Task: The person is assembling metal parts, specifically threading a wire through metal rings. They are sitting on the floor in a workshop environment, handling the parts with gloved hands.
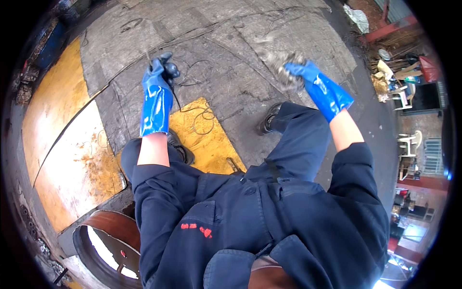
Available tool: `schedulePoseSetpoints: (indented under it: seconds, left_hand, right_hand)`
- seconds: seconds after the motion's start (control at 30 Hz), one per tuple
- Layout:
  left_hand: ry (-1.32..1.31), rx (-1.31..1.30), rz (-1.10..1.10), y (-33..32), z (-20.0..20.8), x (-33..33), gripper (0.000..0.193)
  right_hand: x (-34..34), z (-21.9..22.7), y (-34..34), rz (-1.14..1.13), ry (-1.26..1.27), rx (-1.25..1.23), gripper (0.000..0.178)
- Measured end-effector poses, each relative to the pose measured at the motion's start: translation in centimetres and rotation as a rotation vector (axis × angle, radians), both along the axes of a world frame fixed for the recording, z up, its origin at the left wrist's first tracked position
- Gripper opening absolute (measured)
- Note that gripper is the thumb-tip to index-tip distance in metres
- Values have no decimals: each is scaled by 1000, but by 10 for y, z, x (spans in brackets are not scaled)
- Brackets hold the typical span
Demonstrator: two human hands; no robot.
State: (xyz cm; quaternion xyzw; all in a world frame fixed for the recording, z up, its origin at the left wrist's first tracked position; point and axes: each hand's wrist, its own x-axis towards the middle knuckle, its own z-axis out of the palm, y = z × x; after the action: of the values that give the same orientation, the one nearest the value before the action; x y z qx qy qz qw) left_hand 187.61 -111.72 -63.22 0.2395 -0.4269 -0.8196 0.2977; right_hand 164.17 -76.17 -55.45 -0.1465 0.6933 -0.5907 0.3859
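Around one o'clock, the right hand (306,72) clutched a blurred grey clump (288,83) by its edge; it looked light and pliable, best held by the fistful. Around eleven, the left hand (155,73) gripped a dark, rounded object (171,70), probably stiffer.

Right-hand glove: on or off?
On: the blue glove covers the right hand, with bare forearm showing beyond its end.

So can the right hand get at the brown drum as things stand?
Probably not: the right hand is across the body holding a blurred grey bundle, and the person's left arm and left leg lie between it and the drum.
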Motion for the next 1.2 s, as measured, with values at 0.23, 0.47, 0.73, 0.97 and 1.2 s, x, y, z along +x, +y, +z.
schedulePoseSetpoints:
  seconds: [0.23,0.47,0.73,0.97,1.2]
  left_hand:
    - [147,250,-11,20,49,7,36]
    - [341,179,-142,61,88,3,33]
    - [622,-93,-450,97,143,7,37]
    - [880,-367,-542,92,251,78,39]
    - [507,-392,-450,67,313,188,42]
  right_hand:
    - [107,-30,-80,457,201,-86,38]
    - [166,-27,-146,590,703,-211,53]
    - [168,-35,-159,625,822,53,33]
    - [110,-68,-137,540,1107,459,27]
    - [41,-61,-101,273,1115,769,36]
